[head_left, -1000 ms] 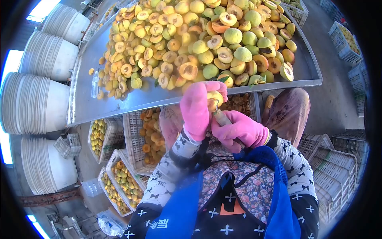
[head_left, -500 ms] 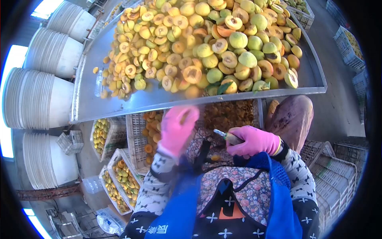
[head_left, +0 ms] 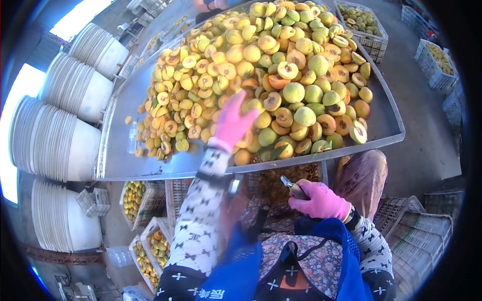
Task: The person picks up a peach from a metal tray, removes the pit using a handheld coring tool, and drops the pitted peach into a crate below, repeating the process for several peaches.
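Observation:
My left hand (head_left: 233, 122), in a pink glove, reaches over the metal table with its fingers spread. It is right at a big heap of yellow peaches (head_left: 293, 93), many of them cut in half with the pit or its hollow showing. My right hand (head_left: 320, 199), also gloved in pink, is wrapped round the handle of a pitting knife (head_left: 287, 182) above my lap. Its short metal blade points up and to the left. Under the table's near edge, a crate holds brown pits and scraps (head_left: 288, 183), partly hidden by my arm.
The raised rim of the metal table (head_left: 321, 159) runs in front of me. A clear bottle (head_left: 132, 138) lies at its left. Crates of peaches (head_left: 134, 201) stand at lower left, stacked white tubs (head_left: 57, 138) further left, stacked crates (head_left: 419, 236) at lower right. Another person (head_left: 213, 6) is at the far side.
My left hand has moved up from over the crates to the peach heap, its fingers opening out. My right hand keeps the knife near my lap. The view has tilted up slightly.

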`<control>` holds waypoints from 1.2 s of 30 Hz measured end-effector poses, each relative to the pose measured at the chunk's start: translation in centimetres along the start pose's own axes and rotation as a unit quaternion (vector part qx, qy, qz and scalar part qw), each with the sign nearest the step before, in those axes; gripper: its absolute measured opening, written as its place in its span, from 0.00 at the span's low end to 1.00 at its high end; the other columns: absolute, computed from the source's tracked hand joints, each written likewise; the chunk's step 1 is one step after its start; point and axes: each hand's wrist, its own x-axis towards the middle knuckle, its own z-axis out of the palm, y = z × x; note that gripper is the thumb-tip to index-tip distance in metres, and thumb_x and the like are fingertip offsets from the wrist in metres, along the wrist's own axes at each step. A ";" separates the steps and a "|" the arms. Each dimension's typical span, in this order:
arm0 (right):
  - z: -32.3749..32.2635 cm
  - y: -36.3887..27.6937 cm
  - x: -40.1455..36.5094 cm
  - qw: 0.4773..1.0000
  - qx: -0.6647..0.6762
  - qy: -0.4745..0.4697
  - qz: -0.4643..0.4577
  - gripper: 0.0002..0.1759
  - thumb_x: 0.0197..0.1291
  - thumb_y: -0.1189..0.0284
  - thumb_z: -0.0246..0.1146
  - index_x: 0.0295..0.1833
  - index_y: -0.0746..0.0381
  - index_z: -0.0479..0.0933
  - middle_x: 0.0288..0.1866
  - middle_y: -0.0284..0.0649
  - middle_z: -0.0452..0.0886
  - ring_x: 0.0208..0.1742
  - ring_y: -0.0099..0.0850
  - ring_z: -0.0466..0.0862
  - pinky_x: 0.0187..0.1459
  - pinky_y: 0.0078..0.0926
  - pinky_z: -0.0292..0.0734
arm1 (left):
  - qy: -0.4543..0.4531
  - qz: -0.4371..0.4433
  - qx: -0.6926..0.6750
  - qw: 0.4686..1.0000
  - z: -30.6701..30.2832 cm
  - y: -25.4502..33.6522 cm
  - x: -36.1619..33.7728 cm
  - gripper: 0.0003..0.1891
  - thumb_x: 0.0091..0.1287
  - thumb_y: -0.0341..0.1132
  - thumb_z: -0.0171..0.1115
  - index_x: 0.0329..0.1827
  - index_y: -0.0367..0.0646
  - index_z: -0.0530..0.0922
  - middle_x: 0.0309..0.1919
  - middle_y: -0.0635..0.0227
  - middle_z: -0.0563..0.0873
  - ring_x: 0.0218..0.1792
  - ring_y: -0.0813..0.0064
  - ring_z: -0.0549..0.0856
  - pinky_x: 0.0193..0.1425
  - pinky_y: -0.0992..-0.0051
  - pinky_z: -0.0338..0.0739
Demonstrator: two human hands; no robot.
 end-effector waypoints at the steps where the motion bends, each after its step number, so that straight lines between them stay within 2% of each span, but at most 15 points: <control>1: 0.1 0.5 -0.1 0.999 -0.016 0.025 -0.030 0.16 0.62 0.62 0.68 0.46 0.63 0.75 0.29 0.45 0.82 0.29 0.38 0.84 0.33 0.36 0.77 | -0.013 0.002 0.041 0.999 1.4 0.3 1.6 0.37 0.64 0.54 0.68 0.72 0.43 0.73 0.69 0.53 0.75 0.73 0.57 0.70 0.77 0.61 0.63; 3: -0.5 -1.2 -0.6 0.998 -0.012 0.005 0.062 0.18 0.63 0.62 0.67 0.50 0.63 0.76 0.32 0.45 0.83 0.33 0.38 0.86 0.38 0.37 0.78 | -0.080 -0.013 0.142 0.987 2.8 -0.3 3.6 0.37 0.62 0.55 0.69 0.71 0.45 0.74 0.68 0.53 0.76 0.73 0.54 0.69 0.77 0.59 0.63; 5: -0.6 -0.9 -0.6 0.999 -0.014 0.021 0.029 0.19 0.64 0.62 0.67 0.52 0.63 0.76 0.34 0.46 0.84 0.36 0.38 0.86 0.40 0.37 0.79 | -0.087 0.002 0.185 0.979 3.5 -1.2 4.0 0.34 0.61 0.53 0.70 0.68 0.46 0.76 0.64 0.54 0.79 0.69 0.55 0.73 0.74 0.59 0.68; 9: -1.0 -1.0 0.2 0.999 0.035 0.022 -0.027 0.21 0.64 0.62 0.68 0.56 0.63 0.75 0.36 0.49 0.84 0.40 0.41 0.87 0.43 0.37 0.79 | -0.028 0.003 -0.074 0.997 0.8 -2.9 1.0 0.30 0.64 0.43 0.67 0.68 0.39 0.74 0.61 0.54 0.81 0.62 0.54 0.79 0.68 0.61 0.74; 10: -1.0 -1.4 0.7 0.998 0.021 0.039 -0.036 0.21 0.64 0.63 0.67 0.56 0.64 0.75 0.37 0.49 0.84 0.40 0.42 0.87 0.43 0.37 0.79 | -0.040 -0.030 -0.264 0.963 0.1 -2.6 -0.5 0.30 0.64 0.42 0.66 0.69 0.39 0.73 0.61 0.53 0.81 0.62 0.54 0.79 0.68 0.60 0.75; 12: -0.9 -2.4 1.7 0.996 -0.010 0.072 -0.054 0.21 0.64 0.64 0.67 0.56 0.65 0.74 0.38 0.50 0.84 0.40 0.45 0.86 0.43 0.39 0.79 | -0.052 -0.086 -0.609 0.787 -1.4 -1.3 -3.6 0.30 0.66 0.39 0.63 0.71 0.39 0.70 0.61 0.53 0.81 0.62 0.55 0.79 0.68 0.58 0.75; 15: 0.5 -2.5 3.5 0.950 -0.142 0.176 -0.217 0.22 0.61 0.65 0.69 0.55 0.65 0.72 0.38 0.51 0.83 0.41 0.50 0.85 0.42 0.43 0.80 | -0.080 -0.049 -0.761 0.641 -1.5 3.0 -7.2 0.27 0.72 0.42 0.55 0.72 0.40 0.69 0.65 0.49 0.78 0.62 0.54 0.79 0.67 0.57 0.75; 18: 1.8 -3.0 5.0 0.894 -0.229 0.253 -0.292 0.22 0.60 0.63 0.71 0.53 0.62 0.74 0.37 0.47 0.81 0.37 0.48 0.85 0.37 0.43 0.79 | -0.014 -0.066 -0.687 0.724 -0.2 5.3 -9.4 0.27 0.74 0.49 0.53 0.70 0.40 0.71 0.65 0.48 0.77 0.64 0.51 0.78 0.66 0.54 0.76; 19: 1.8 -3.6 5.0 0.884 -0.266 0.256 -0.287 0.22 0.60 0.63 0.70 0.53 0.61 0.74 0.37 0.46 0.81 0.36 0.48 0.84 0.36 0.43 0.79 | -0.029 -0.117 -0.778 0.616 -0.5 6.6 -9.6 0.24 0.74 0.44 0.59 0.67 0.39 0.72 0.63 0.50 0.80 0.61 0.53 0.81 0.62 0.58 0.80; 23: 1.1 -4.7 4.3 0.842 -0.377 0.249 -0.295 0.21 0.60 0.62 0.70 0.53 0.60 0.75 0.35 0.41 0.79 0.32 0.45 0.83 0.33 0.41 0.77 | -0.026 -0.031 -0.499 0.866 -1.3 9.3 -10.5 0.19 0.76 0.36 0.55 0.66 0.38 0.71 0.56 0.54 0.83 0.54 0.59 0.84 0.59 0.64 0.80; 25: 0.7 -4.9 3.9 0.832 -0.405 0.244 -0.291 0.20 0.60 0.62 0.70 0.53 0.60 0.75 0.35 0.41 0.80 0.32 0.45 0.83 0.33 0.42 0.78 | -0.018 0.087 -0.204 0.975 -2.6 9.5 -10.6 0.19 0.75 0.35 0.56 0.66 0.38 0.71 0.54 0.56 0.84 0.53 0.62 0.85 0.58 0.66 0.80; 31: 0.3 -6.4 4.0 0.889 -0.227 0.260 -0.302 0.20 0.59 0.62 0.71 0.52 0.60 0.78 0.37 0.46 0.84 0.36 0.48 0.85 0.37 0.42 0.80 | -0.045 0.118 -0.147 0.981 -2.7 9.0 -10.6 0.20 0.75 0.33 0.54 0.66 0.33 0.69 0.52 0.58 0.84 0.54 0.67 0.85 0.56 0.70 0.81; 32: 0.4 -6.7 4.2 0.898 -0.199 0.250 -0.302 0.20 0.59 0.61 0.71 0.52 0.61 0.78 0.37 0.47 0.84 0.37 0.49 0.85 0.37 0.42 0.80 | -0.082 0.022 -0.348 0.934 -2.4 9.3 -10.7 0.20 0.75 0.32 0.55 0.66 0.34 0.70 0.54 0.58 0.83 0.56 0.68 0.84 0.58 0.70 0.80; 34: 0.2 -6.9 4.5 0.919 -0.159 0.234 -0.275 0.20 0.59 0.61 0.71 0.51 0.61 0.79 0.37 0.49 0.85 0.38 0.50 0.85 0.38 0.41 0.80 | -0.145 -0.168 -0.684 0.695 -1.7 10.0 -10.6 0.19 0.75 0.29 0.57 0.67 0.37 0.71 0.57 0.58 0.83 0.60 0.71 0.81 0.61 0.70 0.79; 36: -0.1 -7.0 4.9 0.941 -0.131 0.217 -0.224 0.20 0.59 0.61 0.71 0.51 0.62 0.80 0.37 0.50 0.85 0.38 0.50 0.86 0.39 0.42 0.80 | -0.134 -0.096 -0.624 0.764 -1.8 10.4 -11.2 0.20 0.78 0.34 0.52 0.68 0.35 0.70 0.57 0.58 0.83 0.59 0.70 0.81 0.63 0.69 0.78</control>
